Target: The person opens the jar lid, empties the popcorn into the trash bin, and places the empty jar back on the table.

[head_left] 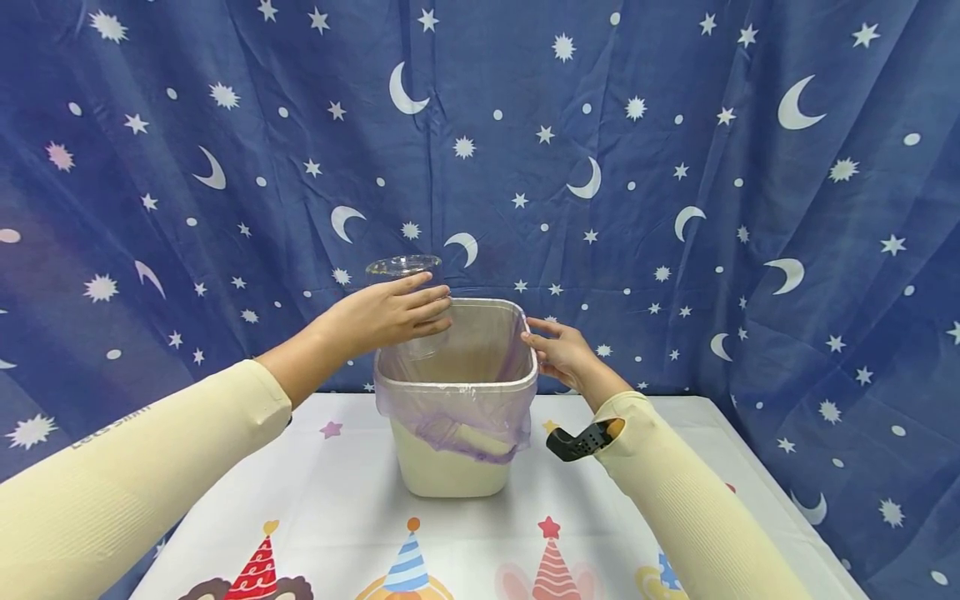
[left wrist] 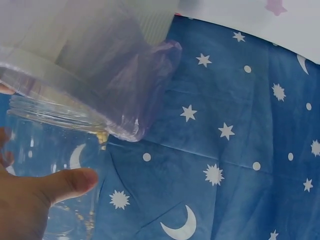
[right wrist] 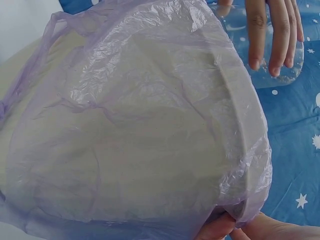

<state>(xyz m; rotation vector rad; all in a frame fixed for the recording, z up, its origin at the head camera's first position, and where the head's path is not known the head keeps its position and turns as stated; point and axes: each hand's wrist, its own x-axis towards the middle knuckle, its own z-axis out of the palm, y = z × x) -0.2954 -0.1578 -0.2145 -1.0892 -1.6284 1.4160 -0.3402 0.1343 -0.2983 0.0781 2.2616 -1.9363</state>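
A clear jar is gripped by my left hand at the left rim of a cream trash can. Its threaded mouth points down at the can's opening, and small yellow bits cling near the mouth and along the wall. Over the can's rim folds a thin purple bag, hanging loose outside. My right hand holds the can's right rim through the bag, its fingertips partly hidden by the plastic in the right wrist view. The can's bottom inside cannot be seen.
The can stands on a table with a white cloth printed with party-hat animals. Close behind hangs a blue curtain with moons and stars. A black curved wrist mount sticks out from the right sleeve.
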